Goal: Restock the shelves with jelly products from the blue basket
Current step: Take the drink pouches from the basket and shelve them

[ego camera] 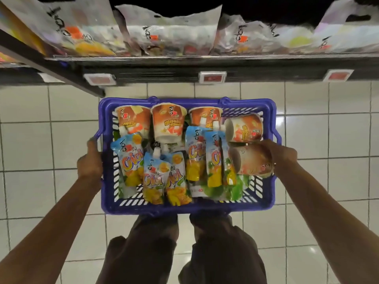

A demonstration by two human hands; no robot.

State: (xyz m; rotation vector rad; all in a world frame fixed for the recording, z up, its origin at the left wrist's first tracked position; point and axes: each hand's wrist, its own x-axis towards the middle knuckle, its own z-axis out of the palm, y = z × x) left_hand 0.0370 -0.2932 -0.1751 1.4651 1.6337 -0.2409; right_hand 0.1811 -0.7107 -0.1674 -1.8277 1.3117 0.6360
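Observation:
The blue basket [185, 209] sits on the tiled floor below me, in front of the shelf. Inside it lie several orange jelly cups [168, 122] along the far side and several blue spouted jelly pouches [131, 160] nearer me. My left hand [90, 158] is closed on the basket's left rim. At the basket's right side my right hand [282, 155] grips a tipped orange jelly cup [253, 159]. The shelf [205, 65] above holds clear bags of jelly [170, 35].
Three price tags [212, 76] hang on the shelf's front edge. A dark shelf upright [61, 72] slants down at the left. My knees in dark trousers [184, 249] are just behind the basket. White tiled floor [328, 124] surrounds it.

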